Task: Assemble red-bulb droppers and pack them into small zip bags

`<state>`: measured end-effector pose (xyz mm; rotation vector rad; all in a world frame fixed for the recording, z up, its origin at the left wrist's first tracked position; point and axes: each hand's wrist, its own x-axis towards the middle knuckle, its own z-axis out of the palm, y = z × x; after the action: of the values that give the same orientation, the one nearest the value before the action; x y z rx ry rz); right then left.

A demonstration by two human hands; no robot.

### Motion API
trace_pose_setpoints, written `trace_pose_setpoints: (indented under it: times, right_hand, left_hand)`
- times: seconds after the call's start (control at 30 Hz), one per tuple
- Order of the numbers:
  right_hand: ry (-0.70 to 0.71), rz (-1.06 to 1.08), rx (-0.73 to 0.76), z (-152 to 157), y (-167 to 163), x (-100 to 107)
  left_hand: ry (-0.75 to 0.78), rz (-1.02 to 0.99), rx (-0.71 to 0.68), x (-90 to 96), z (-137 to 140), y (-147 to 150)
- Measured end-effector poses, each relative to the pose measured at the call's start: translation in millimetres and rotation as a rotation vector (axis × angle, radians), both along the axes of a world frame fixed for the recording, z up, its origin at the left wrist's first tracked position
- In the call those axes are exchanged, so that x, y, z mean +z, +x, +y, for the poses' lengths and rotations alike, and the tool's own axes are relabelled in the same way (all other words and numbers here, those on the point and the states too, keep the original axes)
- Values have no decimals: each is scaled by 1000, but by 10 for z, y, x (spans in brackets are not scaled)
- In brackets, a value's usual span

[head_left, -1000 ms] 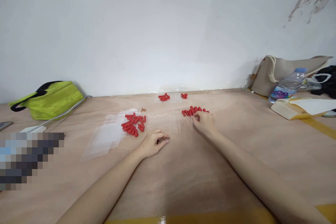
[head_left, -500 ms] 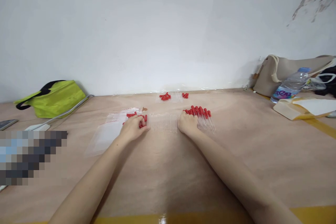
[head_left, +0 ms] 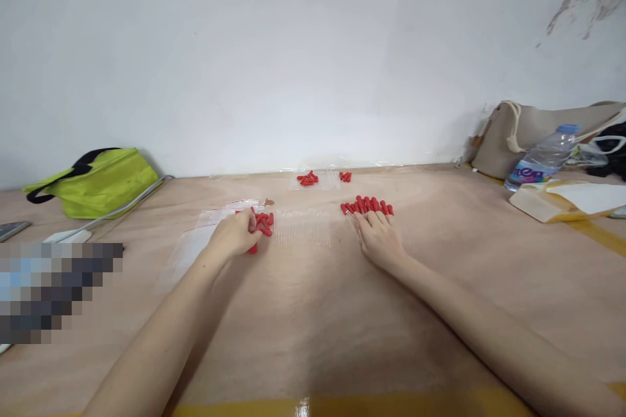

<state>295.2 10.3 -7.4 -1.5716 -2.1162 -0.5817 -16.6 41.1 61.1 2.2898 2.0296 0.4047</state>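
Our left hand [head_left: 233, 233] curls at the loose red bulbs [head_left: 265, 223]; we cannot tell whether its grip is closed on one. Our right hand [head_left: 380, 241] covers stems of the red-topped droppers [head_left: 368, 204], its grip likewise unclear to us. Between our hands, clear tubes [head_left: 300, 227] lie in a row on the worktop [head_left: 303, 319].

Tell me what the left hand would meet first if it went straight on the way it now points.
Most likely the loose red pieces just ahead of the left hand; whether it touches any is unclear from this view. Beyond them, to the right, lies the row of clear tubes.
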Motion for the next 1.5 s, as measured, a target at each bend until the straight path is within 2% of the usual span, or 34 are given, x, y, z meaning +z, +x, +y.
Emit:
trace_pose_setpoints:
  times: [0.1,0.2,0.33,0.43,0.67,0.9,1.0,1.17,1.37,1.5]
  right_hand:
    - [13,107,158,-47,10,-45]
    - [4,241,275,-96,-53,-39]
    - [-34,324,354,-157,-107,-46]
    - [-49,348,415,-173,-125,-75]
    - [-35,335,438,-175,-199,-97]
    - [-45,352,476,-191,-226,-62]
    - [-64,367,501,-190,-239,-71]
    - [-108,361,537,-173,-229,-90]
    - [-157,280,594,-147,-170,-55]
    - [-133,217,578,-153,-170,-50]
  left_hand:
    - [73,-270,-197,-20,-46,123]
    - [203,-436,-371,-238,-125,395]
    - [206,-557,-440,-571,-260,702]
    - [130,-652,-501,-680,-318,770]
    - [54,-738,-553,-723,-293,756]
    - [28,-772,-532,-752,-292,775]
    - [14,-753,-522,-753,-282,782]
    - [97,-700,-569,-739,-283,790]
    - [38,-644,-703,-658,-372,795]
    - [30,-551,-696,-650,-405,799]
